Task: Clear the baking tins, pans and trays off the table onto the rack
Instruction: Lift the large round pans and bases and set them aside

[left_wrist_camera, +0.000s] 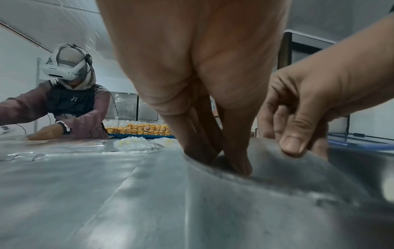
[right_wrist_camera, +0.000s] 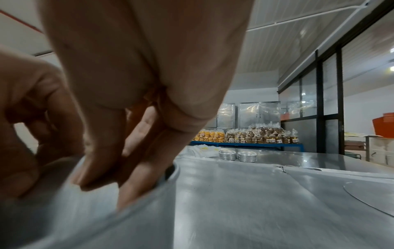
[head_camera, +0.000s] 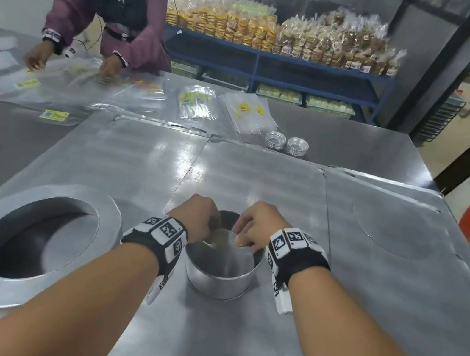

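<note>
A deep round metal tin [head_camera: 219, 278] stands on the flat trays in front of me. My left hand [head_camera: 212, 227] and right hand [head_camera: 241, 235] both grip its far rim, with fingers curled down inside. In the left wrist view the left fingers [left_wrist_camera: 232, 160] dip behind the rim of the tin [left_wrist_camera: 287, 182], and the right thumb presses on it. The right wrist view has the right fingers [right_wrist_camera: 136, 185] inside the tin [right_wrist_camera: 95, 224]. A pale round surface shows inside the tin; I cannot tell whether it is a loose base.
A wide-rimmed round pan [head_camera: 38, 237] lies to the left. Flat aluminium trays [head_camera: 136, 160] cover the table, and a round disc [head_camera: 391, 227] lies at right. Two stacks of small tart tins [head_camera: 275, 140] stand behind. Another person [head_camera: 110, 5] handles plastic bags [head_camera: 197, 102] at far left.
</note>
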Available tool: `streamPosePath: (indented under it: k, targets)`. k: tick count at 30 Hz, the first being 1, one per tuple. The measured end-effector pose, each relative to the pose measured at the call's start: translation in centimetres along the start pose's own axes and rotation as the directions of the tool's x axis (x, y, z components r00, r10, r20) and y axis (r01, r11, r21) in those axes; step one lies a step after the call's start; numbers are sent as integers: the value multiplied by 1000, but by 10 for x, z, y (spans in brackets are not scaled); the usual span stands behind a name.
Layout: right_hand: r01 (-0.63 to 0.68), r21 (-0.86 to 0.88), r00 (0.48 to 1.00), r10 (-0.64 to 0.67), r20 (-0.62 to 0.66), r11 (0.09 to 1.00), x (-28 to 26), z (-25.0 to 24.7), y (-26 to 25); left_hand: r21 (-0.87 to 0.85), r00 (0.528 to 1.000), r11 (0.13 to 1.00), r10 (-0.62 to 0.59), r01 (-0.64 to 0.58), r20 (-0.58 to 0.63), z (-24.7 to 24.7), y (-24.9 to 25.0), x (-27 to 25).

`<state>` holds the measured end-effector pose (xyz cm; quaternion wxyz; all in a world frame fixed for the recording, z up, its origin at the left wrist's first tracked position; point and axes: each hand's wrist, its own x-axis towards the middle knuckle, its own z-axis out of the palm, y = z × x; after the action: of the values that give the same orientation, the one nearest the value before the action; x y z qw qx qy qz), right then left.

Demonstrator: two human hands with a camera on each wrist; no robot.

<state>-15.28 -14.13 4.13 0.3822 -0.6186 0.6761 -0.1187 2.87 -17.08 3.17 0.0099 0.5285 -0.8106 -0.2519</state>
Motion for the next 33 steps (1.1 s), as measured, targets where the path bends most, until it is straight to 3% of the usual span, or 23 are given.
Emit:
streamPosePath:
  k: [4,7,10,15,21,25,30,33]
  targets:
    - [10,-117,995,-22,-98,993,0,6,2,23,999,999,24,-23,-49,6,-1,0]
    - [38,-147,980,-65,-186,988,-2,10,5,12,985,999,51,-50,-165,9,-2,-1]
    - [43,-142,946,-86,-312,989,-6,10,14,-68,969,998,-22,6,-245,10,-4,-4]
    - [-65,-108,945,27,-326,992,-19,8,36,-64,949,957,-289,282,-124,13,1,-16]
    - [-121,218,937,184,-296,968,-33,18,51,-86,901,898,-435,432,-17,14,10,-27]
    - [-108,299,926,205,-316,948,-37,18,57,-204,891,874,-454,440,-23,14,14,-27]
    - [-66,296,866,202,-457,953,-36,7,65,-394,901,836,-431,383,-38,9,21,-19]
    - [-56,352,830,240,-504,934,-36,-1,63,-577,905,756,-420,309,-67,7,21,-6]
